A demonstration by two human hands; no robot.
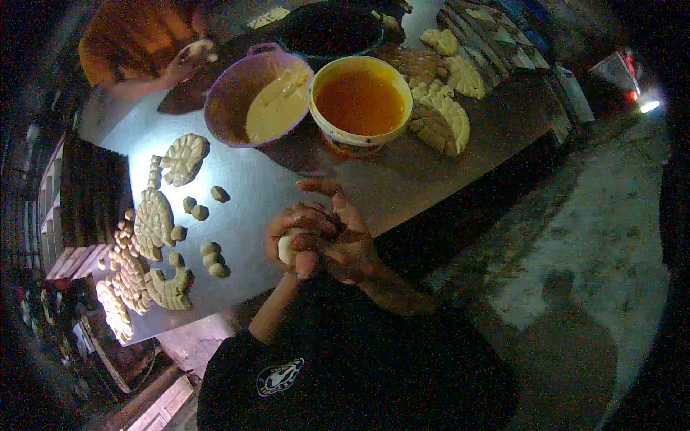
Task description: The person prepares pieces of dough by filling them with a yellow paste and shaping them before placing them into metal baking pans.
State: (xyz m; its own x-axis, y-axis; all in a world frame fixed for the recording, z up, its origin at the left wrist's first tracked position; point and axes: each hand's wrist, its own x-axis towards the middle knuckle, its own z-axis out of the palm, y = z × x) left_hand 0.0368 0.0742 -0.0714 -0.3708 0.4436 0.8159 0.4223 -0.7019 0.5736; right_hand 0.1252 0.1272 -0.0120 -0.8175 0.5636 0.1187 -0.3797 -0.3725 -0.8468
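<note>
Both my hands come together in front of my chest, at the near edge of the metal table. A pale, smooth dough ball (287,248) sits between them, partly covered by fingers. My left hand (293,221) curls round the ball from the left. Pressed against it from the right is my right hand (348,248), with some fingers stretched up and away and the others closed about the ball. To the left, several small dough pieces (200,212) lie on the table. Beyond them rest flattened, scored dough slabs (154,223) in a row.
A purple basin (215,108) with pale dough or batter stands beyond my hands. Beside it is a white bucket (327,129) of orange liquid, with a dark basin (330,29) behind. More scored dough (449,118) lies at right. Far left, another person's hand (188,63) works over the table (248,179).
</note>
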